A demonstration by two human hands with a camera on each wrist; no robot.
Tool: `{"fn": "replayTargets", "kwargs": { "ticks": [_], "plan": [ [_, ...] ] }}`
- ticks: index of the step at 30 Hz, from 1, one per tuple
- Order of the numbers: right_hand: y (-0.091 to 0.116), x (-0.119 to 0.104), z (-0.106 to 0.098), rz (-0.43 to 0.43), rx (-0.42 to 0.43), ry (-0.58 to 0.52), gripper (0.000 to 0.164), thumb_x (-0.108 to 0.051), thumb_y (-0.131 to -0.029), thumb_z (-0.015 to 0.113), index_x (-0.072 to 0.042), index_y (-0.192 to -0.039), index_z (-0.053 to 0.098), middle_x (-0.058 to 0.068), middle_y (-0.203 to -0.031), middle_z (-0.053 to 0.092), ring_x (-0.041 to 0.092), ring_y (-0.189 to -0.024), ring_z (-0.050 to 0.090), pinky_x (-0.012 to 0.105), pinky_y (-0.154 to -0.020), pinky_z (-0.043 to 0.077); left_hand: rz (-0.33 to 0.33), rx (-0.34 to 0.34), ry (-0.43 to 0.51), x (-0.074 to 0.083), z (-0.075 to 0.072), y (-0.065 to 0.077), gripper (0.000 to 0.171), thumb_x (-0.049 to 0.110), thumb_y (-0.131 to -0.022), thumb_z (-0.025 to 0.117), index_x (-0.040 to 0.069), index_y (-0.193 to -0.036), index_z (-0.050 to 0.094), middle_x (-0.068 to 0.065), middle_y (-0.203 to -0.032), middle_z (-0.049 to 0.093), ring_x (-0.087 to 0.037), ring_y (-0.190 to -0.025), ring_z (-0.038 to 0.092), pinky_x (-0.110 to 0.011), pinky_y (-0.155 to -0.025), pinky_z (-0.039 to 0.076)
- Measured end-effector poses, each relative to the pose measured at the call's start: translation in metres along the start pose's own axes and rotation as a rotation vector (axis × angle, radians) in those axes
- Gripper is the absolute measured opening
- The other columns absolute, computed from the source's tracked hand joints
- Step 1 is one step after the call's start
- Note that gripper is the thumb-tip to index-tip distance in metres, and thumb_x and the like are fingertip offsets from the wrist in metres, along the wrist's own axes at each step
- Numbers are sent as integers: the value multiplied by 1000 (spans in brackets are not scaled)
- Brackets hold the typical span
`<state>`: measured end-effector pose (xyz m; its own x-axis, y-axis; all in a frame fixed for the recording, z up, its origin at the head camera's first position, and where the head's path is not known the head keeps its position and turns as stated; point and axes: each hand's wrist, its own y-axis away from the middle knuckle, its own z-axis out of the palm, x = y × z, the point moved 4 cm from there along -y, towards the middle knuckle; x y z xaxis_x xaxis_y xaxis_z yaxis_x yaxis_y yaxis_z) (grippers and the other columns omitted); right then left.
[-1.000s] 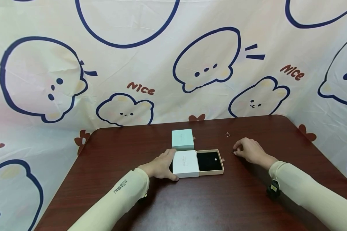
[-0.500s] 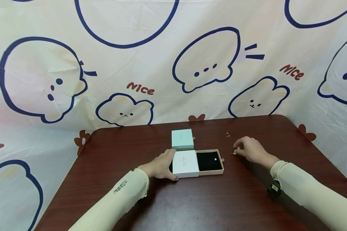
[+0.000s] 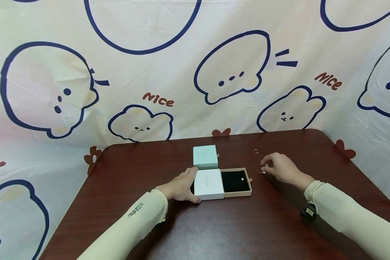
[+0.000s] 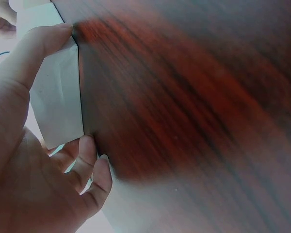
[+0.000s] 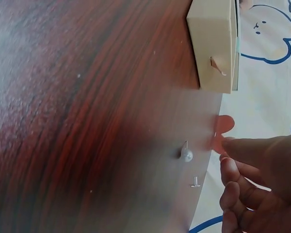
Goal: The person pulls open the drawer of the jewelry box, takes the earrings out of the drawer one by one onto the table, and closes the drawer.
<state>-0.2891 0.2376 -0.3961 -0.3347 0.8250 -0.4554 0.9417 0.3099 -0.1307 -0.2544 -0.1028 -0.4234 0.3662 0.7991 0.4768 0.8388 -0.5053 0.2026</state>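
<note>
Earring (image 3: 263,172) on surface (image 3: 234,227), pearl (image 5: 186,156) now more exposed, so lying free; right hand (image 3: 281,168) close above, grip hard to tell; left hand (image 3: 181,185) holds white box (image 3: 209,184)

Lies flat as a white box (image 3: 208,184), with black-lined drawer (image 3: 233,185) partly out. Rests near the drawer as a pearl earring (image 5: 186,154), apparently sideways.

The box sleeve (image 3: 209,183) is white, its tray (image 3: 233,182) beige-edged and black-lined, the table (image 3: 227,227) streaked reddish-brown.
</note>
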Motion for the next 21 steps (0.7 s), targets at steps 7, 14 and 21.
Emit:
{"fn": "replayTargets", "kwargs": {
  "ticks": [7, 14, 21],
  "plan": [
    [0, -7, 0, -1, -4, 1, 10, -13, -92, 71, -5, -94, 76, -1, -73, 66, 11, -63, 52, 28, -58, 42, -6, -2, -4, -1, 0, 0, 111, 36, -75, 89, 3, -157, 21, -19, -155, 35, -38, -142, 42, -52, -112, 41],
    [2, -15, 1, -11, -12, -1, 10, -14, -94, 70, -7, -94, 76, -2, -71, 65, 10, -62, 53, 28, -58, 42, -12, -6, 0, -1, 0, 1, 111, 36, -76, 89, 3, -157, 20, -19, -155, 35, -38, -143, 40, -52, -112, 40],
    [3, -21, 0, -29, -6, 14, 9, -12, -93, 69, -7, -95, 76, -3, -73, 66, 9, -64, 54, 29, -61, 44, -9, -11, 0, 1, -1, 1, 111, 36, -76, 88, 3, -157, 20, -20, -156, 34, -38, -143, 40, -52, -113, 40]
  ]
}}
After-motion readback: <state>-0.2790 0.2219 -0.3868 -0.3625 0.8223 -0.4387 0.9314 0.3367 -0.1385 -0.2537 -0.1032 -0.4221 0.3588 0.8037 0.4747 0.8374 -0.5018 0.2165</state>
